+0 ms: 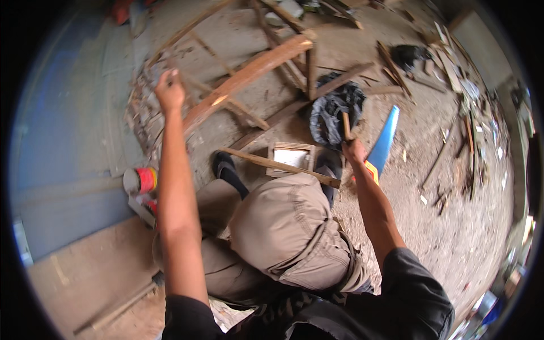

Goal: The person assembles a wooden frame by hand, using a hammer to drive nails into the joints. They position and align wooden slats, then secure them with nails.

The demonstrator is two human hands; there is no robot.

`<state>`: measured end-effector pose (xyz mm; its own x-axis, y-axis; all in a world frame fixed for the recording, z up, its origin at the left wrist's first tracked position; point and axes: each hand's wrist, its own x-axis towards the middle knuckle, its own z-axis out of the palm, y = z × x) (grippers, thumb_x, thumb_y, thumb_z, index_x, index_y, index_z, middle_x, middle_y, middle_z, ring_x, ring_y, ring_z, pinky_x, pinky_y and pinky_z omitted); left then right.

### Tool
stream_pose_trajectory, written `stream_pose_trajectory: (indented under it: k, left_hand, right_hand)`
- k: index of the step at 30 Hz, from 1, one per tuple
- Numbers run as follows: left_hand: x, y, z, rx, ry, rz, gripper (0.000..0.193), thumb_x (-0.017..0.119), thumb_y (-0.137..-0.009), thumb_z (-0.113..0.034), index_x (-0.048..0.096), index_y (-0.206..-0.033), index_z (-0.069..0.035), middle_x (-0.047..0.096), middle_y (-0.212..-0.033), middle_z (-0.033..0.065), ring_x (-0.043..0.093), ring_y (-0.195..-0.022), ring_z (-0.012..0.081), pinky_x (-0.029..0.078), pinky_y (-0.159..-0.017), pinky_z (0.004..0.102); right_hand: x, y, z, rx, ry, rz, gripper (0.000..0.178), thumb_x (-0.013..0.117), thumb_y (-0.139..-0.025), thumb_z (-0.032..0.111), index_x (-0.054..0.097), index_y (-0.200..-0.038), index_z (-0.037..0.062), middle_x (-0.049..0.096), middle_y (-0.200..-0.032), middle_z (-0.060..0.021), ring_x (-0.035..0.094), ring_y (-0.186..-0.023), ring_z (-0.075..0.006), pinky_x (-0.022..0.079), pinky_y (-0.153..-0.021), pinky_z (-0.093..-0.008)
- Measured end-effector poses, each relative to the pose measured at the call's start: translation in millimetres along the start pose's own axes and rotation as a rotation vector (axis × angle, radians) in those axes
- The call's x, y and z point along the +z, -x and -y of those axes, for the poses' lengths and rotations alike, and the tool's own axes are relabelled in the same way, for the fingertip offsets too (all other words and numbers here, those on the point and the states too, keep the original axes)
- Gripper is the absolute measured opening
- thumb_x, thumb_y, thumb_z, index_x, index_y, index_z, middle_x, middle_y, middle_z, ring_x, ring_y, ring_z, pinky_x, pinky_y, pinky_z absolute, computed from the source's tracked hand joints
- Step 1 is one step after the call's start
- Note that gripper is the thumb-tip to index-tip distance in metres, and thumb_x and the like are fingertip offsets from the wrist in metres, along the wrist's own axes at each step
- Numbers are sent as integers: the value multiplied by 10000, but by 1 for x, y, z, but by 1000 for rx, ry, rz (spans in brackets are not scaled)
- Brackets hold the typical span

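My left hand (171,93) is raised at the left with its fingers curled; whatever it may hold is too small to make out. Near it slants a reddish-brown wooden beam (255,69), part of a wooden frame. My right hand (355,151) is closed round a wooden handle (346,124), whose far end shows against a black plastic bag (327,116). Beside my right wrist is a handsaw (385,136) with a blue blade and an orange-yellow handle. Between my feet stands a small wooden box (292,148), white inside, and a narrow wooden strip (266,161) crosses its near side.
Tins (140,180) with red and yellow labels stand by my left forearm. Large blue-grey panels (68,153) cover the left side. Wood offcuts (394,68) and debris lie on the dirt floor (436,147), thickest along the right wall. Another dark bag (409,55) lies farther off.
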<state>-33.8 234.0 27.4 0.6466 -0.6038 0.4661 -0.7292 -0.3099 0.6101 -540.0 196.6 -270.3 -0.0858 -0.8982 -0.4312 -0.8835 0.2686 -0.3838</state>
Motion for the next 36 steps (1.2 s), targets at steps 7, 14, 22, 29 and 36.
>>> stream_pose_trajectory:
  k: [7,14,22,29,36]
  left_hand:
    - [2,-13,6,-48,72,-118,247,643,-870,-313,674,-981,-94,670,-889,199,646,-856,358,490,-741,399]
    - [-10,1,1,-168,84,-84,239,642,-877,-310,651,-981,-94,666,-832,187,643,-745,341,489,-671,393]
    - [-16,2,2,-208,94,-65,264,627,-885,-331,628,-953,-76,611,-690,161,592,-633,276,462,-627,378]
    - [-2,1,3,-121,248,-126,177,615,-882,-258,619,-908,-84,591,-621,132,601,-575,257,450,-567,369]
    - [-2,1,9,-77,244,-157,139,592,-894,-217,606,-898,-79,614,-646,155,633,-601,319,461,-564,386]
  right_hand:
    - [-55,6,47,48,-509,63,500,654,-833,489,595,-866,-6,598,-642,-108,579,-513,-202,437,-465,-354]
    - [-143,82,103,-424,-1069,-296,381,519,-977,304,417,-1193,7,485,-649,5,428,-462,-61,320,-382,-221]
    - [-250,176,303,-1291,-875,-125,356,430,-1009,249,437,-1274,12,516,-792,8,437,-579,-45,372,-485,-198]
    - [-218,175,422,-1296,-92,177,276,469,-985,248,526,-971,-22,561,-656,-163,534,-602,-276,407,-549,-424]
    - [-191,183,436,-1319,-25,119,288,466,-965,253,493,-1045,-22,603,-756,-300,582,-782,-497,452,-672,-544]
